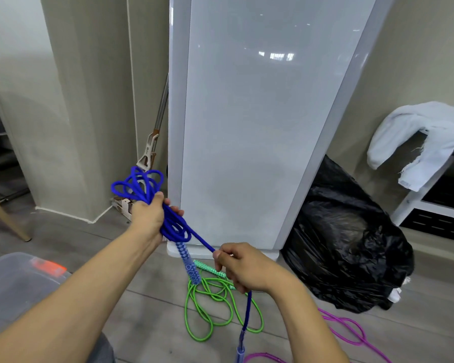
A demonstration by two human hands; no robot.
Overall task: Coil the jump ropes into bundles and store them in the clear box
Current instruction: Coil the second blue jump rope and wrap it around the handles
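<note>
Grey wood-look planks make up the floor [152,310], and the clear box [16,279] sits at the near left, its lid frosted plastic with an orange latch; no rope can be made out inside it.

The right hand [243,267] is curled round the running strand of the blue rope [173,226], pinching it taut. Beyond it, the left hand [148,217] grips a bunch of loops that fan out above and below the fist. One diamond-patterned handle [188,263] dangles from the bundle; the other handle [240,349] hangs near the floor, so a short tail is left to wind.

The blue cord looks braided, thick and limp — it holds loops only while squeezed. The green rope [207,310] lies in loose tangled curves on the floor, and the purple rope [351,326] sprawls to the right; both are uncoiled. I'd judge the job under a third done.

Behind stand a crinkled black bag [346,244] and a glossy white panel [247,127].
</note>
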